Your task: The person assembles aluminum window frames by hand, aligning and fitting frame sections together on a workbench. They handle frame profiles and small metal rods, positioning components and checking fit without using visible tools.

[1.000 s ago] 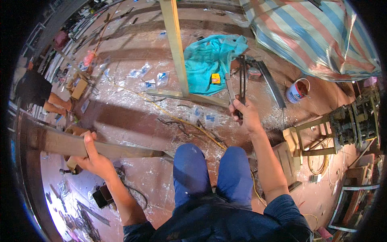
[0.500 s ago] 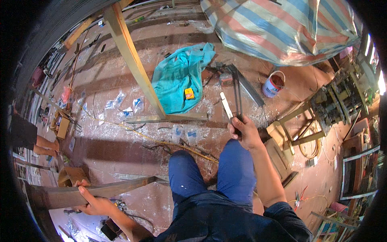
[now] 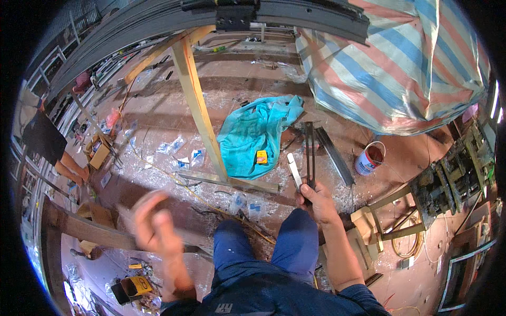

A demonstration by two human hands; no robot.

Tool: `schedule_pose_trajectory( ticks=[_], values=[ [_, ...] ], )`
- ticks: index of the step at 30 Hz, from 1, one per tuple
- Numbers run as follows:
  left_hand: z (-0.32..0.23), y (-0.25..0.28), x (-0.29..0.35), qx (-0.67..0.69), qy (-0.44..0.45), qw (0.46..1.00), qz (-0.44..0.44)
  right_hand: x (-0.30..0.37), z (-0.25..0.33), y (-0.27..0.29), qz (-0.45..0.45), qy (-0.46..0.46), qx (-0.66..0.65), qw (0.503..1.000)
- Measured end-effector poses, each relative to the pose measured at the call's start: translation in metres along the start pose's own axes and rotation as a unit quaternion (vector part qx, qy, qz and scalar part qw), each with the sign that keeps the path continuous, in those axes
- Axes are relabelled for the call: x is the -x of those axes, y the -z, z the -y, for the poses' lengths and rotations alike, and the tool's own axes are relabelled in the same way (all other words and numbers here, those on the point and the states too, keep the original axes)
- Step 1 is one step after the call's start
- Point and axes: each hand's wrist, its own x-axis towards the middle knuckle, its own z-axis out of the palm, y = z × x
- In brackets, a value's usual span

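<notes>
My right hand (image 3: 319, 203) is closed around one end of a pair of long, thin dark metal bars (image 3: 310, 152). The same grip holds a shorter whitish strip (image 3: 293, 171), tilted slightly left of the bars. Blurred by motion, my left hand (image 3: 158, 229) is raised in front of a wooden beam (image 3: 105, 233) at the lower left. Its thumb and fingers look apart, and nothing shows between them. Beyond my knees, a teal cloth (image 3: 250, 137) lies crumpled on the floor with a small yellow box (image 3: 261, 157) on it.
A wooden post (image 3: 196, 100) slants down to a floor-level bar (image 3: 247, 184). Grey metal rails (image 3: 158, 31) cross overhead. Right of the cloth are a dark metal channel (image 3: 334, 157) and a paint bucket (image 3: 370, 159). Striped sheeting (image 3: 395, 68) covers something large. Another person's legs (image 3: 71, 166) stand left.
My left hand has come off the wooden beam and moved up and right. My right hand still holds the bars and strip. The view has shifted, so the scene sits lower.
</notes>
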Motion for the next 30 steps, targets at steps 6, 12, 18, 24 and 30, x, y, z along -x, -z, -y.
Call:
schedule_pose_trajectory(
  ticks=[6, 12, 18, 24, 30],
  values=[
    [-0.005, -0.186, -0.018, 0.36, 0.33, 0.787, 0.378, 0.017, 0.0, -0.01, 0.024, -0.031, 0.047, 0.998],
    [-0.032, -0.251, -0.032, 0.425, 0.347, 0.709, 0.443, 0.032, 0.009, -0.004, 0.036, -0.04, 0.091, 0.994],
    [-0.026, -0.241, -0.085, 0.484, 0.409, 0.743, 0.218, 0.043, -0.033, 0.052, -0.016, 0.016, 0.076, 0.997],
    [-0.027, -0.222, -0.097, 0.447, 0.363, 0.799, 0.173, 0.01, -0.002, 0.057, -0.178, 0.105, 0.078, 0.975],
    [-0.028, -0.22, -0.091, 0.377, 0.31, 0.857, 0.165, -0.014, 0.047, 0.032, -0.226, 0.198, -0.021, 0.953]
  ],
)
